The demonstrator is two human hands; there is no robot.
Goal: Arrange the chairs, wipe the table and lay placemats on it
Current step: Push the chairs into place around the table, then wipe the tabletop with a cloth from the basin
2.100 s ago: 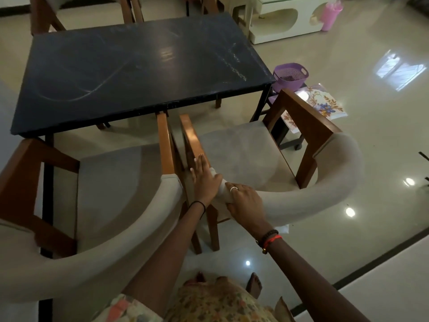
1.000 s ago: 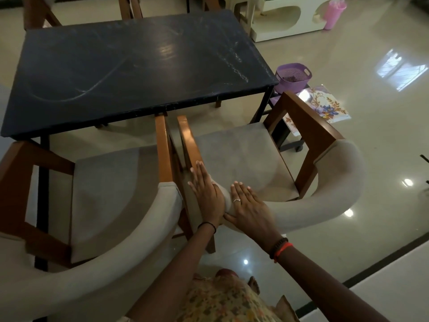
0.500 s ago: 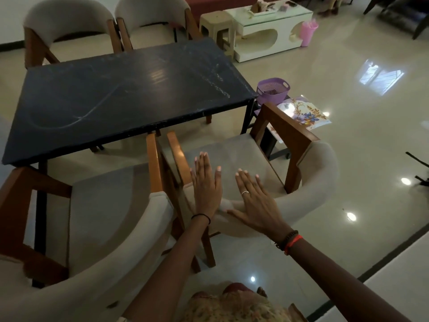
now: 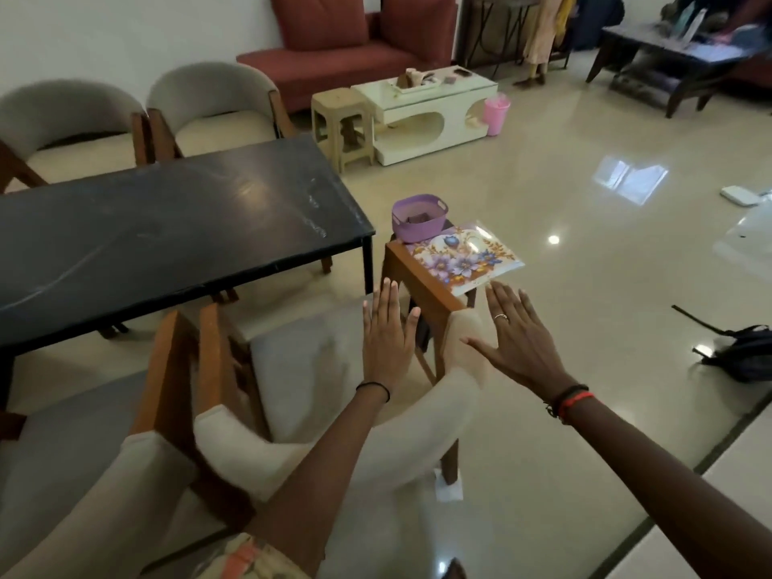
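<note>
A black table [image 4: 167, 231] stands ahead on the left. Two wood-armed chairs with pale curved backs sit at its near side: the right chair [image 4: 305, 369] and the left chair [image 4: 83, 453]. My left hand [image 4: 386, 340] hovers flat with straight fingers over the right chair's seat. My right hand [image 4: 518, 342] is spread flat above that chair's right arm and backrest end. Neither hand holds anything. Floral placemats [image 4: 463, 257] lie on a low stand just past the chair, beside a purple basket [image 4: 419, 217].
Two more pale chairs [image 4: 209, 110] stand at the table's far side. Beyond are a beige stool [image 4: 342, 123], a white coffee table [image 4: 430, 110], a pink bin [image 4: 496, 114] and a red sofa [image 4: 355, 48]. A dark bag [image 4: 743, 357] lies on the shiny floor at right.
Both hands have lifted off the right chair's backrest and moved forward and right with fingers spread. My view has risen and swung right, showing the far chairs and the sofa.
</note>
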